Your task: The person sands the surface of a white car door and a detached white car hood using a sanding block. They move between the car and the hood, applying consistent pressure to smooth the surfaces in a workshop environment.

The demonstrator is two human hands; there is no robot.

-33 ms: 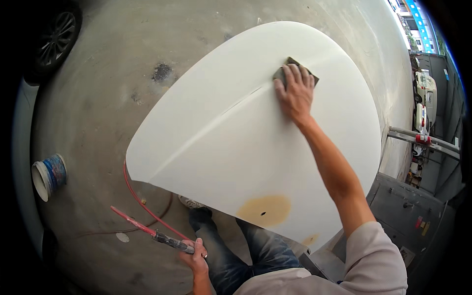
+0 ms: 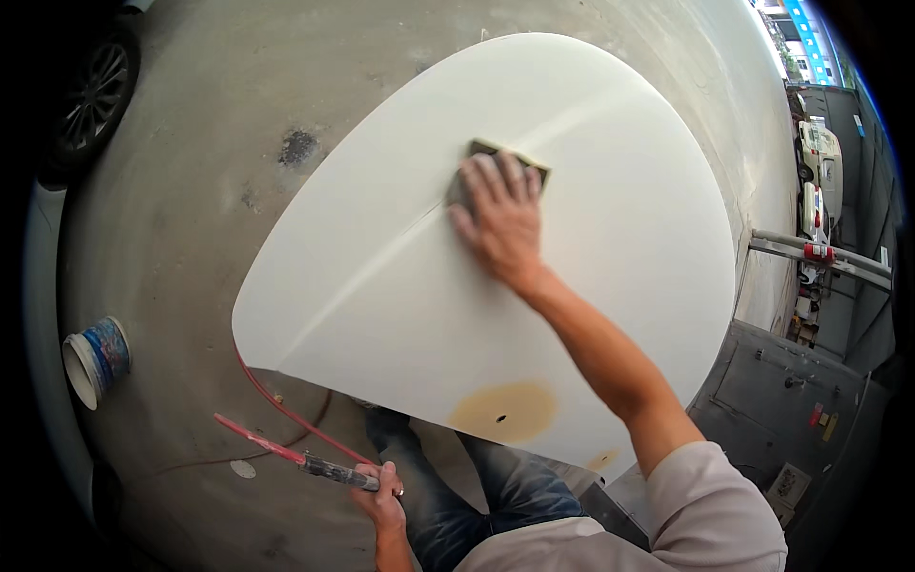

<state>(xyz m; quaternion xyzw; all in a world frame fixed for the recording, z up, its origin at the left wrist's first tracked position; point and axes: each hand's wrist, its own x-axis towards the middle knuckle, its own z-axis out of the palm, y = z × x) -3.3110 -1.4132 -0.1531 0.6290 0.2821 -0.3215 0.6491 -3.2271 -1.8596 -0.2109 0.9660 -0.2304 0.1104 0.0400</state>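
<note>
A large white car body panel with a raised crease lies in front of me. My right hand is spread over a dark sanding pad, gripping its edges and pressing it on the panel across the crease. A thin dark line shows in the crease just left of the pad. Near the lower edge is a tan patch with a small dark hole. My left hand is closed round the dark grip of an air blow gun with a long red nozzle, held low and off the panel.
A red hose runs from the panel's left corner to my left hand. A paint-stained bucket lies tipped on the floor beside a car with a dark wheel. Metal rails and a grey cabinet stand at the right.
My right hand has slid the sanding pad left and toward me along the crease. The left hand still holds the air blow gun in much the same place.
</note>
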